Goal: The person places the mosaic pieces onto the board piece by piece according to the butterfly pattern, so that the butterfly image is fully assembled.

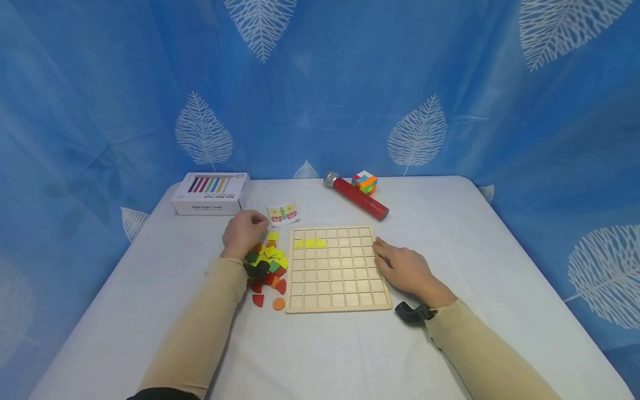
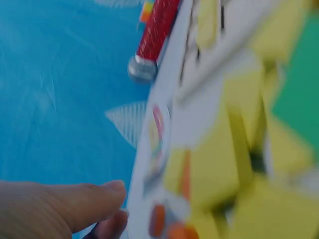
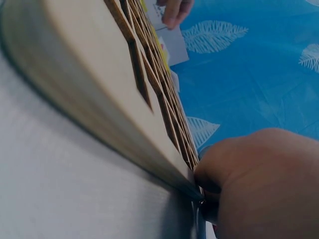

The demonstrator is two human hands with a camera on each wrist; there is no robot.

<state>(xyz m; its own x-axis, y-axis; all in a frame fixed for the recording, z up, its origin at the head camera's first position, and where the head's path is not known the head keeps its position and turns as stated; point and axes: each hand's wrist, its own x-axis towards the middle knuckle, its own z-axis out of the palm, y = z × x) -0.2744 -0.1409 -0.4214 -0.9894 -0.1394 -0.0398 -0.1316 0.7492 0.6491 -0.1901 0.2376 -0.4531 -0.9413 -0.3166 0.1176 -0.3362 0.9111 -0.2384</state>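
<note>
A square wooden grid board (image 1: 337,309) lies on the table, with yellow square tiles (image 1: 310,243) in three cells near its upper left. My right hand (image 1: 405,269) grips the board's right edge; thumb and finger meet at that edge in the right wrist view. My left hand (image 1: 244,232) hovers over the far end of a pile of colored tiles (image 1: 272,253), left of the board. Its thumb (image 2: 94,199) and a fingertip come close together, and whether a tile is between them cannot be seen. Just beyond lies a small pattern card (image 1: 283,214) with a butterfly-like design.
A white box (image 1: 210,194) stands at the back left. Behind the board lie a red microphone (image 1: 357,197) and a colored puzzle cube (image 1: 364,181). A red quarter-round piece (image 1: 258,300) and an orange disc (image 1: 278,303) lie at the pile's near end.
</note>
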